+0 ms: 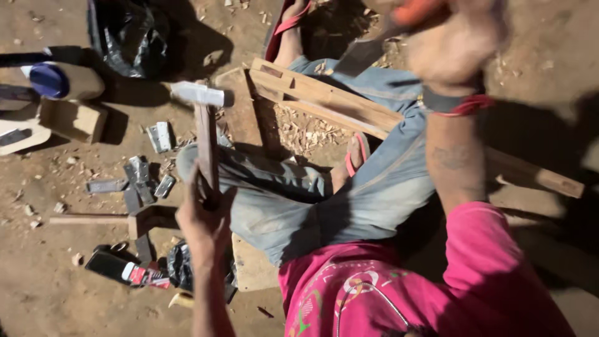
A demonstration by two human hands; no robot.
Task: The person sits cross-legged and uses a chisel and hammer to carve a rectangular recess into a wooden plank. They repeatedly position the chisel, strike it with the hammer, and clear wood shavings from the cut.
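Note:
My left hand (203, 219) grips the lower end of a wooden hammer handle (206, 145). The handle stands upright, with the metal hammer head (198, 93) at the top. My right hand (452, 45) is raised and blurred. It is closed on a tool with an orange handle (413, 10) and a flat grey blade (362, 56). The blade hangs over a long wooden plank (324, 97) that lies across my jeans-clad legs. Wood chips (306, 132) are piled on the ground beside the plank.
Several metal hinges (140, 178) lie scattered on the dirt at left, near a second wooden-handled tool (118, 219). Further back are a black plastic bag (128, 34), a blue cap (48, 80) and wooden blocks (73, 118). A dark flat object (115, 265) lies at lower left.

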